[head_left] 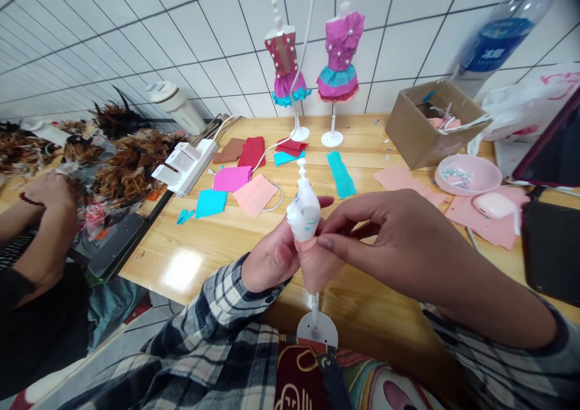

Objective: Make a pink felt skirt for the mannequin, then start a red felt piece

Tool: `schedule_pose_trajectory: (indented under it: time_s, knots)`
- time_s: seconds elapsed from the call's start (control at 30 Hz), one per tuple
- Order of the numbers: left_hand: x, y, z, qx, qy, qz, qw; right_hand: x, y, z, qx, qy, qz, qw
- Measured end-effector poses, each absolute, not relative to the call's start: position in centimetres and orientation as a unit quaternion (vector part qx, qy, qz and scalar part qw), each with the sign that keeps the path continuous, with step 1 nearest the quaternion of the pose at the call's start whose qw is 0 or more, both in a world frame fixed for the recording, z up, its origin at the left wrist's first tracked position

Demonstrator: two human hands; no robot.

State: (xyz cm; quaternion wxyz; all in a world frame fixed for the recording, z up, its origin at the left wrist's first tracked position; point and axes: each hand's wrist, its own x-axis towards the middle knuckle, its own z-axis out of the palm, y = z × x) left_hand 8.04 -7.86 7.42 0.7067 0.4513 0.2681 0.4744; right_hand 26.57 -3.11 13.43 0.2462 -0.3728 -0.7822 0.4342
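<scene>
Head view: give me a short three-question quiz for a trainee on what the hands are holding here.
1. True or false: the left hand and right hand hold a white mannequin that wears a purple dress.
2. The fabric pinched against it is: A pink, B teal, C red.
3. How many dressed mannequins stand by the tiled wall?
Key: 1 false; 2 A; 3 two.
</scene>
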Motion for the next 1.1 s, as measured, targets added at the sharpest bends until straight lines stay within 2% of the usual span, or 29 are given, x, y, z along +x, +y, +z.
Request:
schedule_pose_trajectory:
  time_s: [0.17, 0.47, 0.73, 1.1]
  knots:
    - [8.2, -8.0, 7.6, 0.465, 0.288, 0.468, 0.695, 26.5, -2.5, 13.1, -0.356, -0.789, 0.438, 0.243]
    - [7.9, -7.8, 8.2, 0.352, 0.325, 0.517, 0.709, 25.9, -2.5, 12.8, -0.327, -0.761, 0.500, 0.255]
    - [6.8, -7.4, 8.7, 0.382, 0.309, 0.532, 0.690, 25.2, -3.0, 13.0, -0.356, -0.719, 0.552, 0.228]
    - [7.2, -7.9, 8.4, 0.446, 0.303, 0.517, 0.665, 25.4, -3.8, 13.4, -0.365, -0.758, 0.469, 0.271]
